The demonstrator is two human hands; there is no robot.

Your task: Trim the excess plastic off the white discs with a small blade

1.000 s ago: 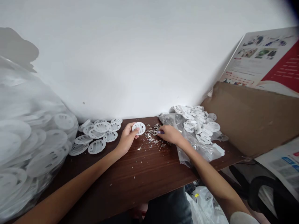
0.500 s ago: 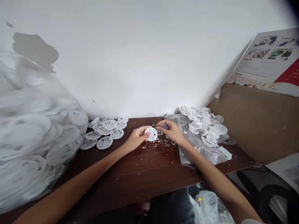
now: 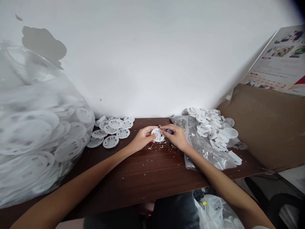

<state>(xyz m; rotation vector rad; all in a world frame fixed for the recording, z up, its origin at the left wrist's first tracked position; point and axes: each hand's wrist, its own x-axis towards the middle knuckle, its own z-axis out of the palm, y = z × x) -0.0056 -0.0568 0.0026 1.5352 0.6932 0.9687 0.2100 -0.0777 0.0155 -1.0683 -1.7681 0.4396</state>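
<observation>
Over the middle of the table, my left hand point(image 3: 142, 138) grips a white round plastic disc point(image 3: 159, 135) with slots, thumb on its front face. My right hand point(image 3: 176, 137) meets the disc's right upper edge, thumb and forefinger pinched together. Whatever those fingertips hold is too small to make out. A small purple patch point(image 3: 169, 131) shows by the right fingers. Small metal pieces point(image 3: 168, 145) lie scattered under and behind both hands.
Several similar discs point(image 3: 111, 141) lie left of my hands. A big clear bag point(image 3: 71, 95) of discs stands further left. At right, white plastic parts point(image 3: 214, 127) are heaped on a clear plastic bag point(image 3: 209, 159), beside a cardboard panel point(image 3: 267, 127). A white wall point(image 3: 152, 63) closes the back.
My right hand has come from the metal pieces to the disc, its fingertips now at the disc's edge. The left hand still holds the disc. The view has shifted slightly.
</observation>
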